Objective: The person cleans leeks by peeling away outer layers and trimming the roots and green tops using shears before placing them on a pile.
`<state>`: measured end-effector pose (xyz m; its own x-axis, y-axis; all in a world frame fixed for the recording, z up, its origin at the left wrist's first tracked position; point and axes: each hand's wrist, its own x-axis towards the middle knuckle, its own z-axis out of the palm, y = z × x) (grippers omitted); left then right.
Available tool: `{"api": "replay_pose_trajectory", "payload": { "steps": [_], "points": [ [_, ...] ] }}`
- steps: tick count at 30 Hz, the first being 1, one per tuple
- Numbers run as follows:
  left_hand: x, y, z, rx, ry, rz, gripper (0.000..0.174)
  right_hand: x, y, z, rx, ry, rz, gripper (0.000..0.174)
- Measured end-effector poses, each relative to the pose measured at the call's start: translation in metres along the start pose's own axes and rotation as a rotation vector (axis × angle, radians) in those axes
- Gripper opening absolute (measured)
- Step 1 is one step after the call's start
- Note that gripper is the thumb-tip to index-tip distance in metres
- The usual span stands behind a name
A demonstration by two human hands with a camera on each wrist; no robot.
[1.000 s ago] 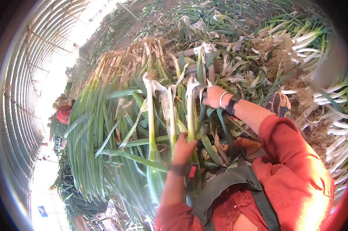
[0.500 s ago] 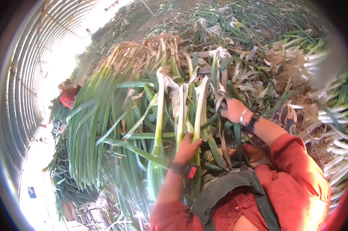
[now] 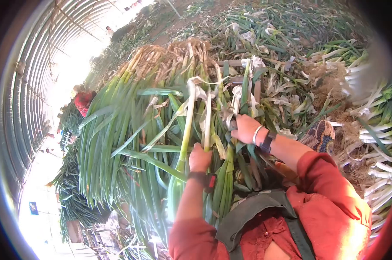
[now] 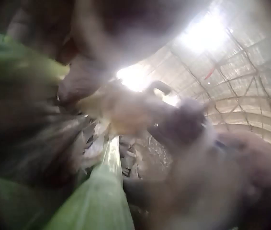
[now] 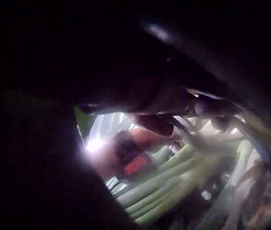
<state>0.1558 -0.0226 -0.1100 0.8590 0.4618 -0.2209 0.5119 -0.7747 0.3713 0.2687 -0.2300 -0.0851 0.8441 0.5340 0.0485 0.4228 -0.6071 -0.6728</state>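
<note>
Three long green onions with white shanks stand out in front of me in the head view. My left hand [image 3: 200, 158] curls round the middle green onion [image 3: 207, 119], close beside the left green onion [image 3: 187, 125]. Over the right green onion [image 3: 236, 95], my right hand [image 3: 246, 129] has bent fingers, with a greyish dry outer leaf [image 3: 227, 117] blurred at their tips. A green stalk [image 4: 104, 196] runs up the left wrist view. The right wrist view is mostly dark, with pale green stalks [image 5: 164, 187] below the fingers.
A thick pile of unpeeled green onions [image 3: 105, 125] lies to the left, roots [image 3: 191, 45] at the far end. Peeled leaf scraps [image 3: 287, 97] cover the ground ahead. White-stemmed onions [image 3: 380, 169] line the right side. A patterned shoe [image 3: 321, 136] shows near my right arm.
My left hand has shifted left from the right green onion to the middle one. My right hand pulled away rightward with a dry leaf, then came back left over the right green onion.
</note>
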Motion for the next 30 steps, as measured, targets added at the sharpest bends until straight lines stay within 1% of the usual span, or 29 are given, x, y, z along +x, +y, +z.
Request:
{"api": "replay_pose_trajectory", "payload": {
  "steps": [2,3,4,6,7,8,9,10,12,13,14,15,16,17,18,20,21,24,25,26,28,29,30],
  "points": [
    [0.003,-0.01,0.0,-0.016,0.013,0.048,0.043,-0.01,0.003,-0.002,0.05,-0.102,-0.016,0.033],
    [0.002,-0.014,0.002,-0.024,0.009,0.069,0.041,-0.023,-0.01,-0.015,0.101,-0.237,-0.079,0.036],
    [0.005,-0.013,-0.001,0.047,0.101,0.104,0.04,-0.033,-0.014,-0.016,0.073,-0.267,-0.122,0.036],
    [0.012,-0.008,-0.014,0.184,0.281,0.169,0.036,-0.036,-0.016,-0.008,0.023,-0.154,-0.182,0.037],
    [0.009,-0.002,-0.024,0.293,0.536,0.251,0.032,-0.035,-0.022,-0.011,0.05,-0.196,-0.177,0.037],
    [0.013,-0.001,-0.029,0.348,0.662,0.212,0.034,-0.031,-0.033,-0.015,0.076,-0.237,-0.176,0.036],
    [0.021,-0.006,-0.03,0.361,0.637,0.143,0.035,-0.026,-0.046,-0.02,0.103,-0.28,-0.173,0.036],
    [0.03,-0.014,-0.028,0.376,0.607,0.076,0.036,-0.014,-0.049,-0.017,0.096,-0.263,-0.122,0.036],
    [0.043,-0.024,-0.029,0.319,0.397,0.041,0.038,0.025,-0.043,-0.005,0.085,-0.215,-0.026,0.035],
    [0.048,-0.026,-0.032,0.287,0.294,0.022,0.039,0.041,-0.029,0.008,0.048,-0.114,-0.022,0.034],
    [0.051,-0.026,-0.038,0.235,0.262,0.025,0.04,0.052,-0.017,0.015,0.007,-0.014,-0.02,0.032],
    [0.053,-0.027,-0.044,0.185,0.226,0.026,0.04,0.041,-0.024,0.0,0.008,-0.064,-0.009,0.031],
    [0.053,-0.03,-0.049,0.134,0.183,0.024,0.041,0.031,-0.016,-0.004,0.02,-0.084,-0.069,0.034],
    [0.052,-0.033,-0.052,0.101,0.228,0.064,0.038,0.014,-0.013,-0.018,0.058,-0.082,-0.109,0.038],
    [0.055,-0.04,-0.058,0.044,0.217,0.112,0.036,0.001,-0.007,-0.03,0.094,-0.08,-0.148,0.043],
    [0.044,-0.033,-0.075,-0.149,0.203,0.173,0.035,0.001,0.039,-0.017,-0.076,-0.052,0.073,0.059],
    [0.046,-0.034,-0.078,-0.264,0.146,0.152,0.037,0.0,0.046,-0.021,-0.195,-0.096,0.212,0.064],
    [0.059,-0.035,-0.059,-0.235,0.116,0.165,0.042,-0.01,0.053,-0.027,-0.474,-0.068,0.21,0.065],
    [0.049,-0.016,-0.058,-0.277,0.081,0.121,0.049,-0.019,0.038,-0.036,-0.416,0.064,0.052,0.057],
    [0.049,-0.008,-0.05,-0.26,0.042,0.101,0.052,-0.019,0.035,-0.031,-0.29,0.143,-0.05,0.055],
    [0.055,-0.003,-0.02,-0.242,0.01,0.144,0.052,-0.015,0.034,-0.013,-0.036,0.287,-0.274,0.052],
    [0.051,0.002,-0.008,-0.19,-0.029,0.14,0.051,-0.012,0.034,0.0,0.077,0.169,-0.154,0.045],
    [0.046,0.013,-0.004,-0.14,-0.056,0.136,0.05,-0.003,0.039,0.015,0.16,0.106,-0.093,0.043]
  ]
}}
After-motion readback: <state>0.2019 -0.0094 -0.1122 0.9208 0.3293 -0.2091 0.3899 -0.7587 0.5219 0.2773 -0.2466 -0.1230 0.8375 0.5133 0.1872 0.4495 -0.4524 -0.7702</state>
